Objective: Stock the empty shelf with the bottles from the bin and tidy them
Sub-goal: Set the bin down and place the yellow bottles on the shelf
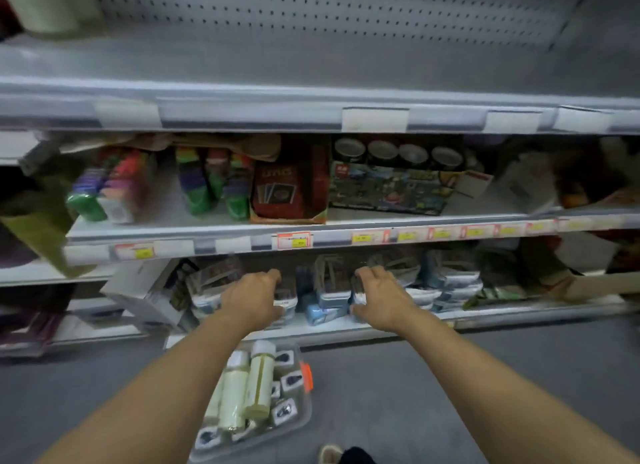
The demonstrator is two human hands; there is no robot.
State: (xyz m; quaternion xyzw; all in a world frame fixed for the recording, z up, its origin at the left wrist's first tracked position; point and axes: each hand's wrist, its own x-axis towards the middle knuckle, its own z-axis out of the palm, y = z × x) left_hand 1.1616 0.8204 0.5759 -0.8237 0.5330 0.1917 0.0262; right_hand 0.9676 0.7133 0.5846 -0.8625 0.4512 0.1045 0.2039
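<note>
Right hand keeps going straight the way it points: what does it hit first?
Probably the packets on the bottom shelf. The right hand already reaches among them, fingers curled at one; blur hides whether it grips.

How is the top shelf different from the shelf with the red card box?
The top shelf is bare across the middle; the card-box shelf is packed with goods. The card-box shelf has yellow price tags on its edge; the top shelf's labels look blank. The top shelf sits higher. Both are pale metal.
</note>
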